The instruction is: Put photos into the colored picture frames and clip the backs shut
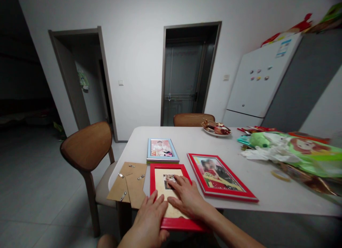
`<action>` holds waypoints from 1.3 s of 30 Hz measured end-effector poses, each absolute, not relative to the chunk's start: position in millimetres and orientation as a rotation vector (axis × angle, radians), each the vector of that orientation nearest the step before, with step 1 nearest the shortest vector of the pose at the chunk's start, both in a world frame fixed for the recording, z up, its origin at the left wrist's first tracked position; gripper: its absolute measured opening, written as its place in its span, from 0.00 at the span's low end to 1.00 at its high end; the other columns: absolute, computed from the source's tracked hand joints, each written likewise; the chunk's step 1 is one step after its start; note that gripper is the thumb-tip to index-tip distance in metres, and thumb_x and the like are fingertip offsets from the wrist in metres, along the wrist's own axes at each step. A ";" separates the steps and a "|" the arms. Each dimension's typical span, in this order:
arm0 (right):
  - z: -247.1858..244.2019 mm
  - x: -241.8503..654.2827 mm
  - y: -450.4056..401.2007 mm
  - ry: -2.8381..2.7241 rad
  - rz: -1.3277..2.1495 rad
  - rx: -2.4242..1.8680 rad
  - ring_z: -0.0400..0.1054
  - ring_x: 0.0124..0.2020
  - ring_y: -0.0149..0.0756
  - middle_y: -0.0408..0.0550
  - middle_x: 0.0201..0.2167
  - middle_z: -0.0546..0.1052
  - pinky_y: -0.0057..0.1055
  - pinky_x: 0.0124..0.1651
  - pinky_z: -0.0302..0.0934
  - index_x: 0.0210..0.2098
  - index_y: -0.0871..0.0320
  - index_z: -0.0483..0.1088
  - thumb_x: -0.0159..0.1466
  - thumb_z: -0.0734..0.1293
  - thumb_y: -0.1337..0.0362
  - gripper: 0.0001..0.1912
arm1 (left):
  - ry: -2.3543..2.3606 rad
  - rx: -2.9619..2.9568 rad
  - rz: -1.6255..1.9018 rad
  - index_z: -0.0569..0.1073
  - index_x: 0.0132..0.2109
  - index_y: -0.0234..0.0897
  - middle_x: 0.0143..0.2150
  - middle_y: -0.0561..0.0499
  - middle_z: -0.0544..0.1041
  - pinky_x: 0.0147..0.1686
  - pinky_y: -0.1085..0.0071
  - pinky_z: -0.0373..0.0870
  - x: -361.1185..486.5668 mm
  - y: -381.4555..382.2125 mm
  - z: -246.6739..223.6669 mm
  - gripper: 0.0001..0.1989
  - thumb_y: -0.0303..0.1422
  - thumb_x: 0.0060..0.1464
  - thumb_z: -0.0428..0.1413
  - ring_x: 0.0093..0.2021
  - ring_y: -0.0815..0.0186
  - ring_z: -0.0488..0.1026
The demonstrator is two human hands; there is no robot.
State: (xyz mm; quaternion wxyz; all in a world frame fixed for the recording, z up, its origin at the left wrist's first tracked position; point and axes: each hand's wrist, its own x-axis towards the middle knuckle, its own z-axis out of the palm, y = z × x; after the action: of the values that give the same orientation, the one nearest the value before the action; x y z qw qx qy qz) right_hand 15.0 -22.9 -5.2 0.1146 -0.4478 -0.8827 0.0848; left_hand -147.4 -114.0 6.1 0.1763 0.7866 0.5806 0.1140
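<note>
Red frame [184, 225] has left hand [149, 214] at edge, grip unclear, right hand [185, 196] open, apparently positioning photo [166, 178]; next likely needs alignment.

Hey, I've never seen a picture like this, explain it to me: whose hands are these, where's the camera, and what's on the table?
There is no machine here. A camera worn on a person's head took this single picture, looking forward and down at their own bare hands. The left hand lies at the lower left corner of a red frame; the right hand is spread over its cream panel, partly covering a small photo. On the white table are brown boards with metal clips, a blue-framed picture, another red-framed picture and, farther back, a plate.
</note>
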 end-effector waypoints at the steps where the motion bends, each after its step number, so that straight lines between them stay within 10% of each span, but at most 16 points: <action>1: -3.2 17.3 -23.1 -2.611 0.306 -1.310 0.46 0.55 0.51 0.54 0.56 0.55 0.49 0.50 0.42 0.55 0.48 0.53 0.53 0.59 0.50 0.30 | 1.664 2.237 0.323 0.57 0.55 0.38 0.59 0.47 0.55 0.56 0.55 0.43 -145.6 -112.5 2.2 0.34 0.32 0.37 0.54 0.60 0.55 0.44; 14: 11.7 29.8 -22.7 -2.678 0.441 -1.174 0.51 0.53 0.49 0.54 0.51 0.62 0.45 0.50 0.45 0.45 0.53 0.66 0.48 0.65 0.58 0.24 | 1.793 2.173 0.429 0.51 0.58 0.36 0.62 0.46 0.46 0.57 0.57 0.42 -181.2 -122.5 -3.9 0.36 0.30 0.40 0.52 0.61 0.61 0.42; 25: -1.5 -95.0 -49.4 -2.618 0.276 -0.935 0.57 0.43 0.45 0.53 0.39 0.68 0.42 0.46 0.47 0.41 0.57 0.66 0.49 0.63 0.49 0.24 | 2.463 2.017 0.471 0.63 0.49 0.28 0.54 0.40 0.63 0.54 0.63 0.54 -268.2 -95.8 -47.8 0.25 0.29 0.40 0.51 0.55 0.57 0.58; 39: 31.1 -10.0 -53.2 -2.256 0.641 -0.980 0.60 0.42 0.37 0.49 0.40 0.69 0.34 0.46 0.54 0.38 0.58 0.67 0.46 0.60 0.71 0.18 | 1.990 2.178 0.956 0.66 0.47 0.31 0.52 0.39 0.65 0.52 0.60 0.59 -188.2 -111.2 11.5 0.22 0.25 0.40 0.55 0.53 0.57 0.60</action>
State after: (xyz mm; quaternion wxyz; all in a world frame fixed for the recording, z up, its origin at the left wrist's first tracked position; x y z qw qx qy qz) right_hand -10.0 -53.2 31.1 0.2952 -0.3683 -0.8480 0.2410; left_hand -188.2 -111.2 11.5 0.0200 0.7022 0.6415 0.3082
